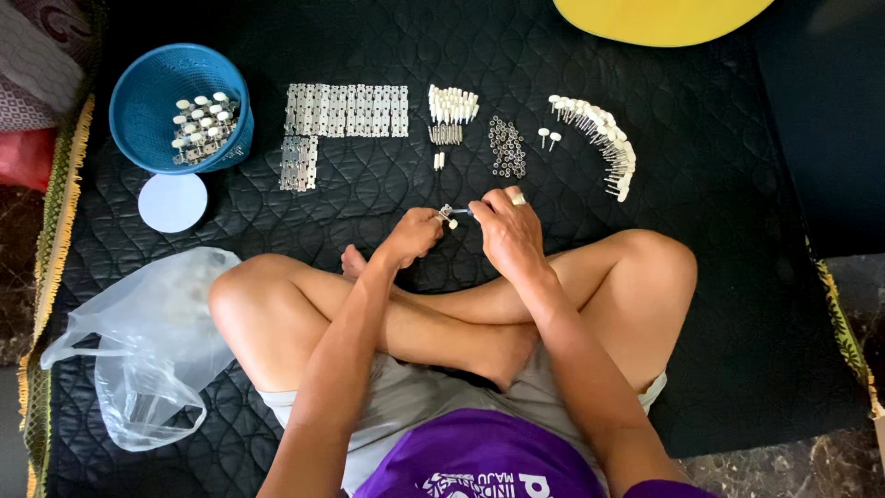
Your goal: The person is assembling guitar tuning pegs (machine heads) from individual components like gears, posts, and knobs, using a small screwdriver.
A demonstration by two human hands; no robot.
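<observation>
I sit cross-legged on a black quilted mat point(737, 277). My left hand point(415, 235) pinches a small metal part with a white knob point(447, 216). My right hand point(510, 231), a ring on one finger, holds a thin blue-handled tool point(463, 212) against that part. Both hands meet just above my crossed legs. Laid out beyond them are rows of silver metal plates point(346, 111), a bunch of white-tipped pegs point(452, 106), a pile of small metal rings point(506, 148) and a curved row of white-knobbed pegs point(604, 138).
A blue basket point(152, 92) holding several finished white-knobbed parts stands at the far left, with a white round lid point(172, 203) beside it. A clear plastic bag point(147, 341) lies by my left knee. A yellow rounded object point(664, 18) sits at the top edge.
</observation>
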